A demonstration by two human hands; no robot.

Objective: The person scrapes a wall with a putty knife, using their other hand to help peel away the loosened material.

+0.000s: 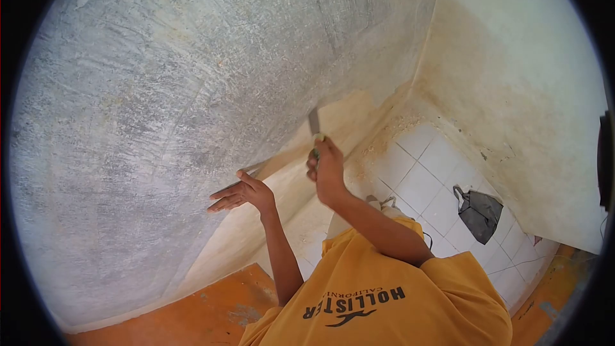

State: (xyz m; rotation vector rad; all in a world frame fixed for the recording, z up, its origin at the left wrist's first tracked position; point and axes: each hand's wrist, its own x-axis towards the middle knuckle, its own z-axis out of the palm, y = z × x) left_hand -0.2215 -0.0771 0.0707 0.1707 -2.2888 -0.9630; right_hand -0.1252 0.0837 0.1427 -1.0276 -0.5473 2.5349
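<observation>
My right hand (330,170) is wrapped round the handle of a narrow-bladed scraper (314,122). Its blade points up and lies at or very near the wall, where grey coating meets a bare beige patch (346,112). Lower and to the left, my left hand (250,193) holds a thin, flat, dark plate (225,189) between thumb and fingers. The plate shows nearly edge-on, so its full shape is hidden. Rough grey coating covers most of the wall (173,90), with a beige strip along its lower part.
A corner joins the grey wall to a stained cream wall (512,102) on the right. Crumbs lie along the white tiled floor (416,182). A dark grey bag (480,214) rests there. Worn orange surface (192,307) runs along the bottom, and a thin cable crosses at lower right.
</observation>
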